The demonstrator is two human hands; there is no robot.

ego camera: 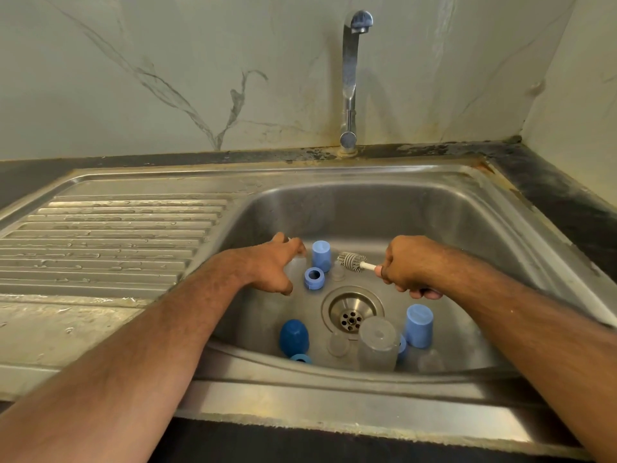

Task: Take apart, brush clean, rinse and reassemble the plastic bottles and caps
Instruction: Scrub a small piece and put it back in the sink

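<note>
Reaching into the steel sink (pixel 417 208), I have both hands down among bottle parts that already lie taken apart, so by my reading the job sits at the brushing step. My right hand (pixel 409 267) keeps a clenched grip round the white handle of a small grey brush (pixel 350 260), bristles pointing left and held above the basin floor. My left hand (pixel 273 265) has a released grip, fingers spread and holding nothing that I can make out; its fingertips are near a faint clear piece by the far wall, but whether they touch it I cannot tell. Just right of that hand stands a light blue cap (pixel 321 254), with a blue ring (pixel 314 278) lying in front of it, its opening facing up. Nearer to me, around the drain (pixel 352 312), sit a dark blue cap (pixel 293 337), a clear bottle (pixel 377 342) standing mouth down, and a second light blue cap (pixel 419 325) beside it; a small clear piece rests between the dark cap and the bottle. The tap (pixel 352 78) above shows no running water. My next move, as I judge it, calls for the left hand to close on one part, probably the cap or ring beside it, and turn its opening toward the bristles so the brush can work inside.
</note>
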